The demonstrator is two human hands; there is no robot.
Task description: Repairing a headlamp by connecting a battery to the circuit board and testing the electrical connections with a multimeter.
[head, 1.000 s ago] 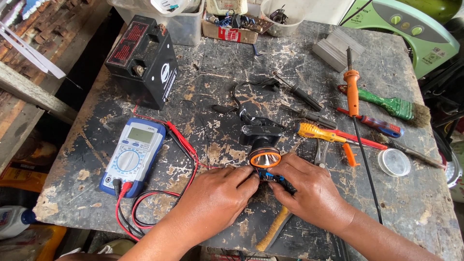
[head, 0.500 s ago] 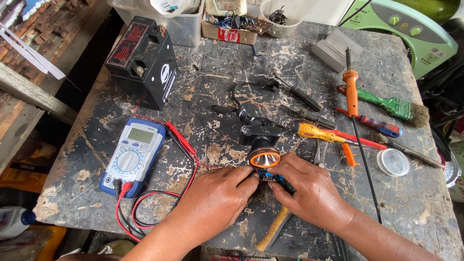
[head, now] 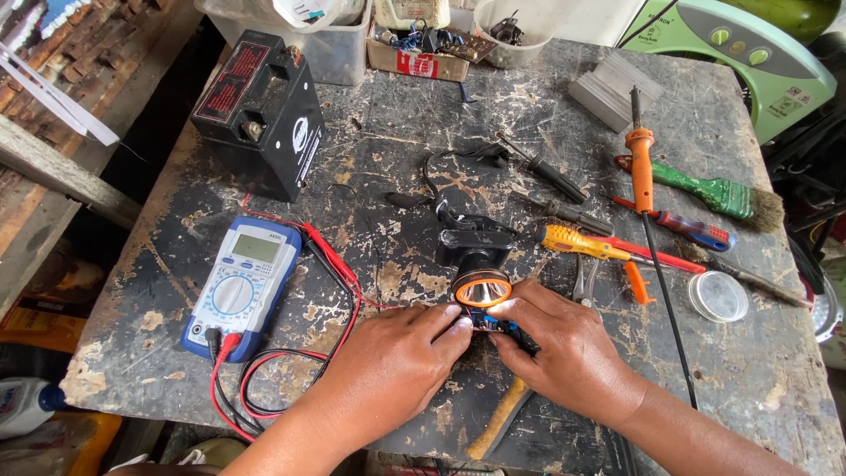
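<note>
Your left hand (head: 388, 370) and your right hand (head: 568, 353) meet at the near middle of the bench (head: 423, 115). Between their fingertips sits a small blue part (head: 493, 323), and both hands pinch it. Your left grip is closed on the part from the left side. Your right grip is closed on it from the right side. The part is tiny, so you cannot tell just what it is.

Just past your fingers sits a little lamp (head: 481, 287) with an orange ring and a shiny cup inside. Its black body (head: 471, 245) is right behind it. The lamp touches your fingertips, or is just beside them.

To the left lies a blue and white meter (head: 238, 282). Its red and black wires (head: 264, 388) curl on the bench near your left arm. Far left stands a black battery box (head: 260, 115).

To the right lie many tools. A yellow screwdriver (head: 577, 241) is close to the lamp. An orange soldering iron (head: 641, 167) lies farther off, with its black cord running toward you. A green brush (head: 718, 192) lies near the right edge. A round clear lid (head: 717, 296) sits near it. A wooden handle (head: 498, 421) pokes out under your right hand.
</note>
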